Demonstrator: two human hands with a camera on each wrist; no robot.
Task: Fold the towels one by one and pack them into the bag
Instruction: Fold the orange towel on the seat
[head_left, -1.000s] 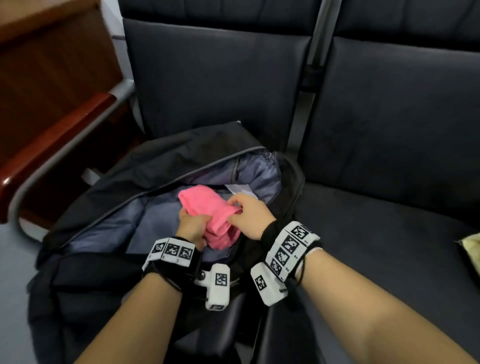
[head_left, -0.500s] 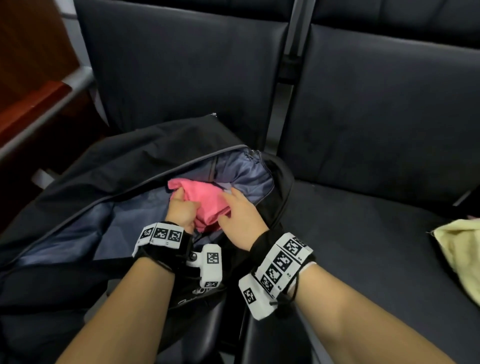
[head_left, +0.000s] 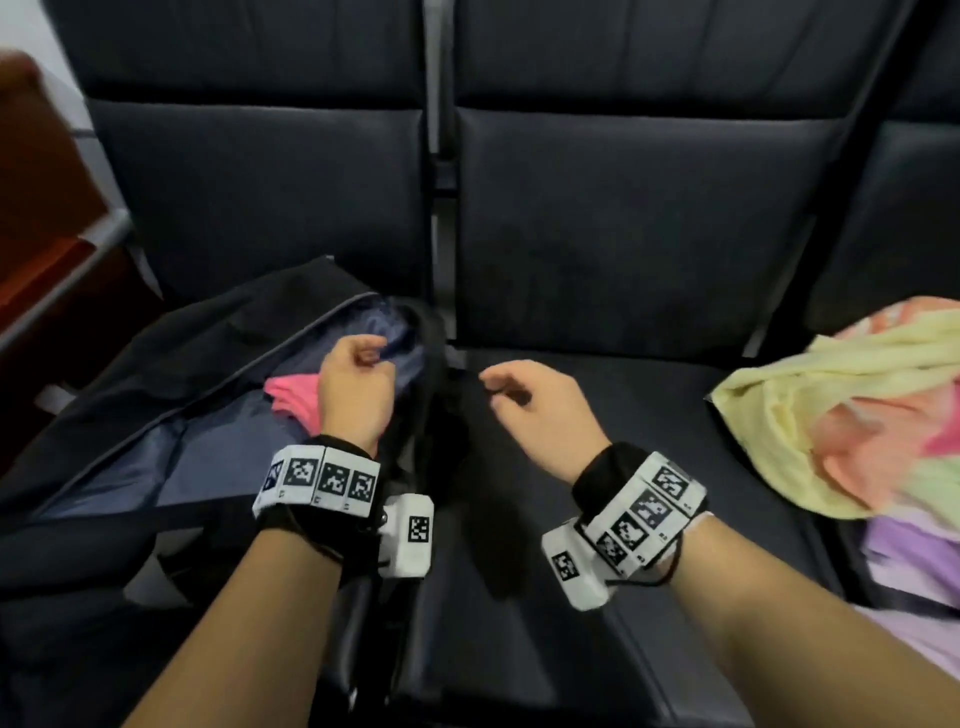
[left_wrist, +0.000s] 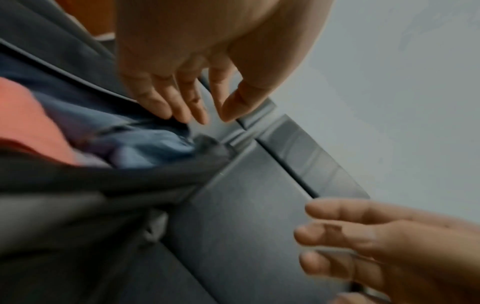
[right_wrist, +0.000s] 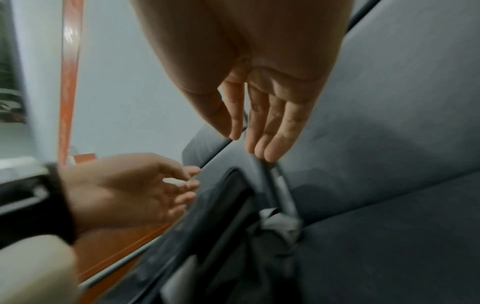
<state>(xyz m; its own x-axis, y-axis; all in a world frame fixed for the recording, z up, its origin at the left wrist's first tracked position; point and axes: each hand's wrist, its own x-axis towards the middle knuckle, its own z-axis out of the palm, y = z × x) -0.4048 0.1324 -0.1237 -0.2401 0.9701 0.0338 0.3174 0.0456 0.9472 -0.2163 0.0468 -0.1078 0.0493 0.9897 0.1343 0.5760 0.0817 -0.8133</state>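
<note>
My left hand and right hand hang relaxed, grasping nothing; pink towel in bag, 9 o'clock. No legible writing.

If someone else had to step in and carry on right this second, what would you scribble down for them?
Left hand: empty, fingers loose, above the open black bag.
Right hand: empty, fingers loose, over the middle seat.
Done: the pink towel lies folded inside the bag.
Left: a heap on the seat to the right, yellow towel on top, an orange-pink patterned one and a purple one beneath. Fold each and pack it. How many there are, I cannot tell.
</note>
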